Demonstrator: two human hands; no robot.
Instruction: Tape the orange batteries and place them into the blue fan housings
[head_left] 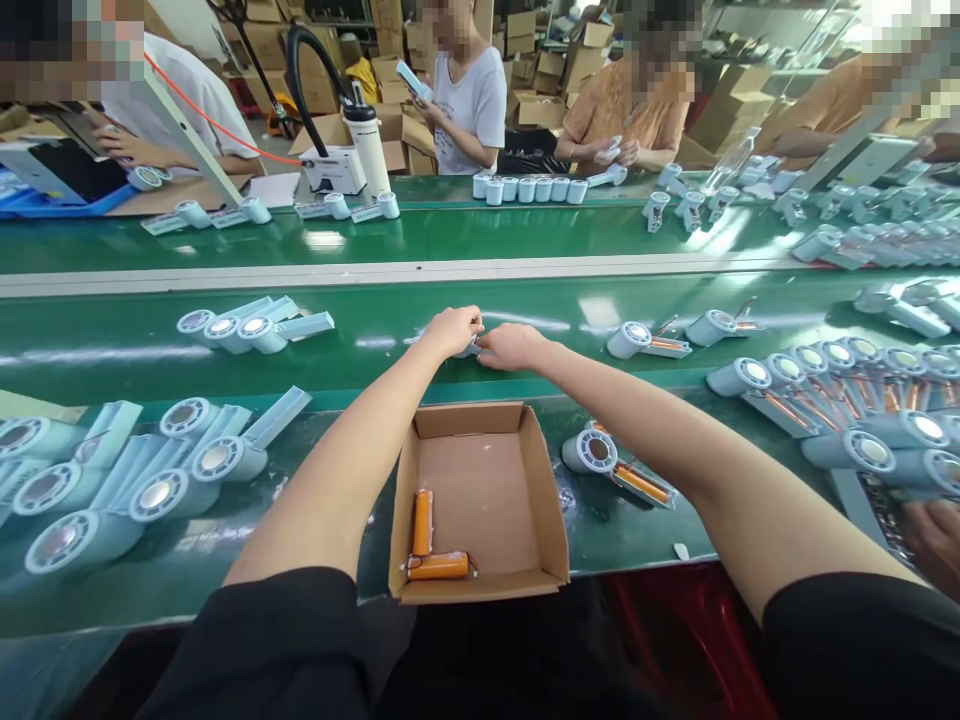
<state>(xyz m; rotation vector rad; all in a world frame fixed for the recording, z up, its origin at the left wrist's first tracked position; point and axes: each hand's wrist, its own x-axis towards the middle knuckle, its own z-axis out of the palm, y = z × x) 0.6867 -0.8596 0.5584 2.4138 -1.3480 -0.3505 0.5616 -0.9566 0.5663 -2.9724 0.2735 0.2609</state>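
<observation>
My left hand (451, 330) is over the green belt, its fingers curled together in a pinch; what they hold is hidden. Close beside it, my right hand (514, 347) has its fingers closed at a small light-blue housing (470, 349), mostly covered by both hands. Below them stands an open cardboard box (487, 500) with two orange battery cells (439, 566) in its near left corner. Right of the box lies a light-blue housing with a round head (591, 452), an orange cell showing in its open handle.
Closed-looking light-blue units (225, 458) are grouped at left, with several more on the belt (255, 330). Open housings with orange cells (750, 376) crowd the right, near another person's hand (934, 535). A pale rail (420, 270) runs across. People work along the far side.
</observation>
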